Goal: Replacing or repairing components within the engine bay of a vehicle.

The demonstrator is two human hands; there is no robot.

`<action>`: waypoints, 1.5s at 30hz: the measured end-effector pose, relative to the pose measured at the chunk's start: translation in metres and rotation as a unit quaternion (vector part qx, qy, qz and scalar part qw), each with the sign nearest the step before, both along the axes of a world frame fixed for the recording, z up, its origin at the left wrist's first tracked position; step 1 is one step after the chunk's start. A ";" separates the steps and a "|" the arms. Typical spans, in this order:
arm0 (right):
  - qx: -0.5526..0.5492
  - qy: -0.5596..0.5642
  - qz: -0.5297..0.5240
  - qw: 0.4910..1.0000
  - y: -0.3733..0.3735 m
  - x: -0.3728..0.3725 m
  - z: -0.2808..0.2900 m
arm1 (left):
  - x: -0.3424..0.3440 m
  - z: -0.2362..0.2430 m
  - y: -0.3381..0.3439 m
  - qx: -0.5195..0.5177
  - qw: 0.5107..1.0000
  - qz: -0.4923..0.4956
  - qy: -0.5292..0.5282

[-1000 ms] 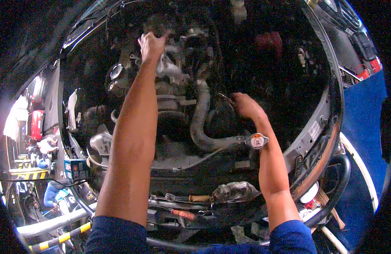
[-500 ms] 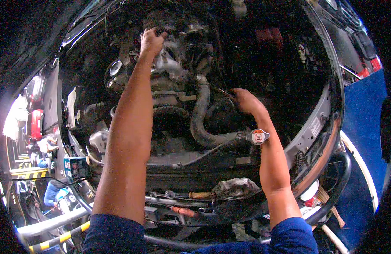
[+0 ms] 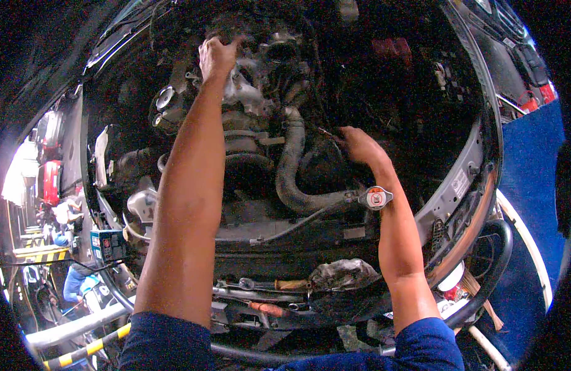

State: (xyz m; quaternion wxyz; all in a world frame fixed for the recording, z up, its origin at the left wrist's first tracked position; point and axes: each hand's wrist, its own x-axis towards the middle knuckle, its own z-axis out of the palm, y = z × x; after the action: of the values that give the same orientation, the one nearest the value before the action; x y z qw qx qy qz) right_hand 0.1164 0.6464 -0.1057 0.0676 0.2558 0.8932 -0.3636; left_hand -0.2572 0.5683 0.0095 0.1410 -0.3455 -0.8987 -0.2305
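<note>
Far into the engine bay, my left hand (image 3: 217, 57) is at the top of the grimy engine (image 3: 242, 89). Its thumb stands apart from the bent fingers, whose tips are partly hidden; nothing shows in its grip. My right hand (image 3: 361, 147) is closed around a thin tool with a metal shaft (image 3: 324, 132), its kind too dark to make out. The shaft points up and left toward the upper end of a thick grey radiator hose (image 3: 290, 164). Below that hand, the radiator cap (image 3: 376, 198) sits at the hose's lower end, beside my forearm.
Along the front edge lie several hand tools, among them an orange-handled one (image 3: 267, 308), near a crumpled plastic bag (image 3: 344, 274). A boxed device (image 3: 109, 245) stands at the left. The right fender (image 3: 462, 185) borders the bay. Another person (image 3: 81, 281) is at far left.
My left hand has shifted slightly left, and its thumb now stands further out from the fingers. The right hand and its tool have barely moved.
</note>
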 end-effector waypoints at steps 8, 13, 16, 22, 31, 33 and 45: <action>-0.032 0.033 -0.002 0.999 -0.001 0.000 0.005 | 0.000 -0.003 0.000 -0.038 0.999 -0.037 -0.013; -0.051 0.034 -0.026 0.998 -0.001 0.001 0.006 | -0.005 -0.005 0.001 -0.016 0.996 -0.029 0.081; -0.054 0.020 -0.019 0.998 0.000 -0.001 0.005 | -0.004 0.000 -0.002 -0.064 0.996 -0.038 -0.057; -0.015 0.024 -0.011 1.000 -0.002 0.001 0.014 | 0.006 0.002 -0.001 0.007 1.000 0.015 0.009; -0.023 0.018 -0.001 1.000 0.000 0.002 0.007 | 0.001 -0.001 -0.003 0.002 1.000 -0.001 0.009; -0.016 0.025 0.010 1.000 0.001 0.000 0.002 | 0.000 0.001 -0.004 0.050 0.996 -0.019 0.068; -0.010 0.029 -0.006 1.000 0.006 0.001 -0.005 | -0.011 0.000 -0.008 0.014 0.998 -0.022 -0.062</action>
State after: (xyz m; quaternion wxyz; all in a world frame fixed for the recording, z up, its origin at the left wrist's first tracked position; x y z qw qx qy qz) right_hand 0.1172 0.6528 -0.1105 0.0423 0.2503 0.8894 -0.3801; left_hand -0.2685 0.5605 0.0090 0.0851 -0.3481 -0.8947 -0.2668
